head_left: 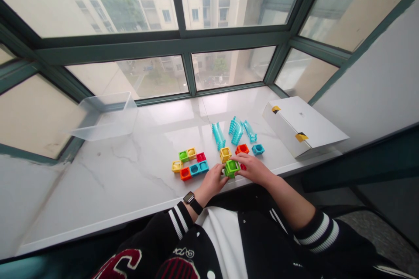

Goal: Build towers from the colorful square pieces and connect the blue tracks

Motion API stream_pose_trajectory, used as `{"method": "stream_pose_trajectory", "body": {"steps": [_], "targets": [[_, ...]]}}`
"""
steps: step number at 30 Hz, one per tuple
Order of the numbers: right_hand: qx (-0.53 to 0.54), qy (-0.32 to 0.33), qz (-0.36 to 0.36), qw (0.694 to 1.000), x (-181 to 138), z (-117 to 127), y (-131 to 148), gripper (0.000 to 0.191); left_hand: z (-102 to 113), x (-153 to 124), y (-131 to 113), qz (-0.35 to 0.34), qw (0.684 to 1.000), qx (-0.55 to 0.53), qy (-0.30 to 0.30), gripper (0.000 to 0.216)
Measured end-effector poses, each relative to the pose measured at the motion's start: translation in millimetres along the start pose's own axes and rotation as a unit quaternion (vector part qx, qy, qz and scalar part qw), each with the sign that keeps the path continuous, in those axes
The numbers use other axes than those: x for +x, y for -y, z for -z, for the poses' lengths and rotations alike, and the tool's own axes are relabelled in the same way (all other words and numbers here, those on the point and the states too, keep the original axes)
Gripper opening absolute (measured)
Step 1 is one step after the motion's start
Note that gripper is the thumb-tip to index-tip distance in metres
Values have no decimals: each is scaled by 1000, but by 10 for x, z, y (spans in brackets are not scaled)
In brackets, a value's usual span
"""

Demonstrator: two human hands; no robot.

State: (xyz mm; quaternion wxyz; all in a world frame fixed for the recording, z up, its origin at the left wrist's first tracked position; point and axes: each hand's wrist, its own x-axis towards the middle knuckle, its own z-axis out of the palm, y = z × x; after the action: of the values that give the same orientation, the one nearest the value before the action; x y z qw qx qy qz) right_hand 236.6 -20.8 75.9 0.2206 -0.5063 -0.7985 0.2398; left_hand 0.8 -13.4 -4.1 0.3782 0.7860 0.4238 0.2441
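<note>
Both my left hand (212,182) and my right hand (252,169) grip a green hollow toy cube (231,168) from opposite sides, near the front edge of a white marble sill (114,178). A red block (242,166) sits partly hidden under my right fingers. Just beyond lie a yellow cube (225,154), an orange cube (242,149) and a teal cube (258,149). To the left, a joined cluster of several coloured cubes (190,163) rests on the marble. Three translucent teal ribbed track pieces (236,130) lie behind the cubes.
A closed white cardboard box (303,126) with yellow tape stands at the right of the sill. A clear plastic bin (106,117) sits at the back left. Green-framed windows (229,39) rise behind the sill. A smartwatch (189,198) is on my left wrist.
</note>
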Motion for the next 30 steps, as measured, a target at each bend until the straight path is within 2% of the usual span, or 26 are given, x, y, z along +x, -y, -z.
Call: {"method": "stream_pose_trajectory", "body": {"steps": [13,17,20,23,27,30], "targets": [[-3,5,-8,1000,3,14,42,59,9,-9,-11,-11,999,30,-9,40],[-10,7,-7,1000,-5,7,38,58,88,-34,-41,-13,999,27,-19,50],[-16,9,-7,1000,-12,-4,42,59,334,-65,-60,17,999,4,-52,55],[-22,11,-11,1000,-20,-2,65,60,764,-129,-14,51,993,0,-102,44],[-31,5,-10,999,-43,45,104,68,1371,-331,210,77,975,67,-198,37],[-35,-23,3,999,-61,115,136,73,1656,-559,433,78,960,130,-237,36]]}}
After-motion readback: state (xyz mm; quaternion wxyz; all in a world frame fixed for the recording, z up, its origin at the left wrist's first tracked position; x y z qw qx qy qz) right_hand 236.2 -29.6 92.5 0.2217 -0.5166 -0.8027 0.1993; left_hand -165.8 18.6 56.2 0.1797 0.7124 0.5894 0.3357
